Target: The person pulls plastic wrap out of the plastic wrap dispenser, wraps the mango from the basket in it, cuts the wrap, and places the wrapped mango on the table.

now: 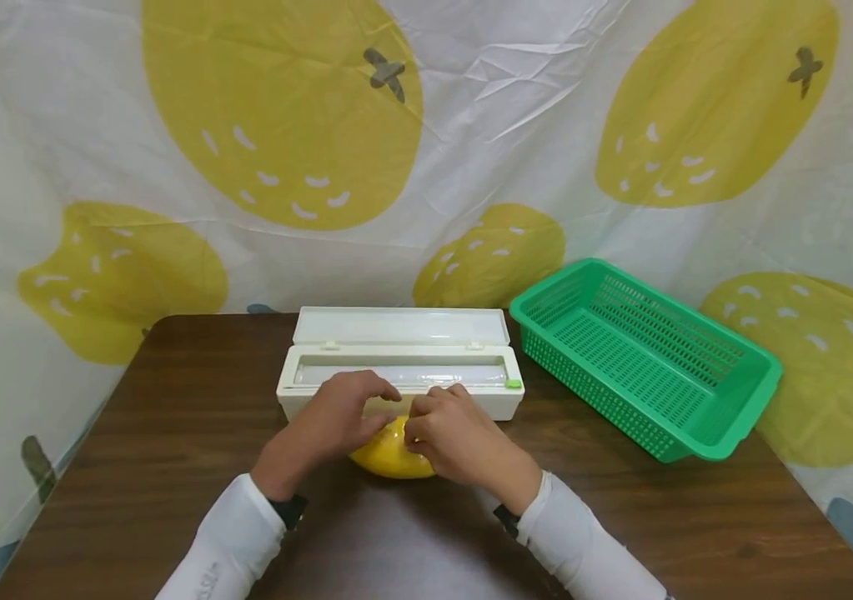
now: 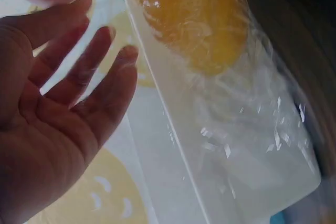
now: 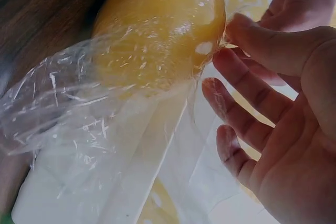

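A smooth, rounded yellow object (image 1: 388, 457), perhaps a fruit, lies on the table in front of a white cling film dispenser (image 1: 396, 402) with its lid raised. Clear cling film (image 2: 252, 129) covers the object and spreads loosely at its side. My left hand (image 1: 347, 412) hovers over the object's left side, fingers spread and loosely bent, holding nothing. From the right, my right hand (image 1: 464, 433) pinches the film at the object's edge between thumb and forefinger; its other fingers are bent loosely in the right wrist view. The object's top is partly hidden behind the hands.
At the back right, a green plastic basket (image 1: 760, 392) stands on the brown wooden table (image 1: 193, 417). A white cloth with a lemon print (image 1: 486, 167) hangs behind. On the dispenser's right end is a small green slider (image 1: 513, 384).
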Available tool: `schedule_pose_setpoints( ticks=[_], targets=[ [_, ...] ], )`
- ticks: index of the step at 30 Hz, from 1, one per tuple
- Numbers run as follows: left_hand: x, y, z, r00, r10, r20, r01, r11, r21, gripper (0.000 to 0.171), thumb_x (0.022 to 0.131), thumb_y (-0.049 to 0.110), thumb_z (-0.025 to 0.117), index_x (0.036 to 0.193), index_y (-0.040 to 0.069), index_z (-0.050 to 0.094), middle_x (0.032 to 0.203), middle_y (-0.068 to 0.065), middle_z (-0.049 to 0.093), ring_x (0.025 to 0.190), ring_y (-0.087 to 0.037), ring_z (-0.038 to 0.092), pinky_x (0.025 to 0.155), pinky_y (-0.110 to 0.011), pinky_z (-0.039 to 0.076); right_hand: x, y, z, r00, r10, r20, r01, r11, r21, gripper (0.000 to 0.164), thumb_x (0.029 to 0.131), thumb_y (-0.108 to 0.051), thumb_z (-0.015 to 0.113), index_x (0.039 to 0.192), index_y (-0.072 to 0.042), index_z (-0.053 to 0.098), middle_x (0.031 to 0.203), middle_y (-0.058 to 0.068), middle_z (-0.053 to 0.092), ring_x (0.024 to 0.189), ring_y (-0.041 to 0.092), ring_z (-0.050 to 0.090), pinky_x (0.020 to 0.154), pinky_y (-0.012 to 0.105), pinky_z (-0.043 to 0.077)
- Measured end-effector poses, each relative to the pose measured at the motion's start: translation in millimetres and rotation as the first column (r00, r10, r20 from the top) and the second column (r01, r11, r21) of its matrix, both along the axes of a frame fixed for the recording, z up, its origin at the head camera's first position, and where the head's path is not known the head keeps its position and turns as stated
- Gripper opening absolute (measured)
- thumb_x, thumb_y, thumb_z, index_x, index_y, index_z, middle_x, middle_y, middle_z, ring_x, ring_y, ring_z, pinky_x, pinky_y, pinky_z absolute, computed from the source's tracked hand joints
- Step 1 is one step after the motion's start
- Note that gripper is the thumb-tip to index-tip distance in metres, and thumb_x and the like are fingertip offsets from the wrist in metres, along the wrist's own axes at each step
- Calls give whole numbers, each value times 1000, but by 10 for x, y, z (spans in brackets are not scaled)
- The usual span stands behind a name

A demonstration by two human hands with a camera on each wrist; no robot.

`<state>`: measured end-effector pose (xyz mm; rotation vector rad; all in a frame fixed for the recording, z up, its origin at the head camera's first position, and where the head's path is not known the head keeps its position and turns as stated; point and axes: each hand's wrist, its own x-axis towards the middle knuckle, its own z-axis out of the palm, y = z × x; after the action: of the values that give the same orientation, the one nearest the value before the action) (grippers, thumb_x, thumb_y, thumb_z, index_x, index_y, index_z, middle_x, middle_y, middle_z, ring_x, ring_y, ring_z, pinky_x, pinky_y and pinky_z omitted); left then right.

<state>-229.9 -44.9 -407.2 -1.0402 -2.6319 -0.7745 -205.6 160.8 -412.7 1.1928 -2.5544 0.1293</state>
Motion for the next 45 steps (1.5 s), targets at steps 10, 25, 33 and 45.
schedule_pose_setpoints(
  ticks=[10, 25, 33, 45],
  targets=[
    [-3, 23, -62, 975, -104, 195, 110, 994, -18, 45, 72, 21, 87, 115, 16, 74, 109, 2, 75, 98, -19, 63, 89, -43, 54, 15, -35, 24, 996, 49, 72, -46, 998, -38, 12, 72, -18, 86, 73, -23, 75, 88, -9, 69, 85, 12, 60, 70, 35, 43],
    [-1, 68, -188, 918, -169, 358, 198, 979, -44, 60, 62, 36, 92, 112, 17, 64, 97, 6, 67, 82, -14, 59, 76, -35, 54, 41, -9, 52, 990, 34, 134, -18, 993, -115, 30, 70, -38, 87, 80, -17, 68, 83, -5, 64, 78, 10, 55, 69, 34, 43],
    [38, 84, -230, 916, -138, 376, 217, 960, -178, 56, 65, 48, 86, 106, 14, 67, 77, 6, 63, 64, -9, 56, 59, -28, 50, 59, 42, -5, 949, -109, 295, 103, 994, 36, 59, 77, -56, 76, 113, -11, 63, 99, 1, 67, 85, 16, 57, 80, 41, 46],
    [45, -3, -105, 827, -311, 469, 329, 943, 47, 63, 73, 43, 84, 121, 18, 53, 91, 3, 62, 74, -10, 59, 65, -29, 53, 105, 35, 113, 996, -44, 83, 49, 997, -61, 68, 63, -55, 85, 114, -15, 64, 101, -1, 66, 92, 17, 55, 78, 38, 43]
  ],
)
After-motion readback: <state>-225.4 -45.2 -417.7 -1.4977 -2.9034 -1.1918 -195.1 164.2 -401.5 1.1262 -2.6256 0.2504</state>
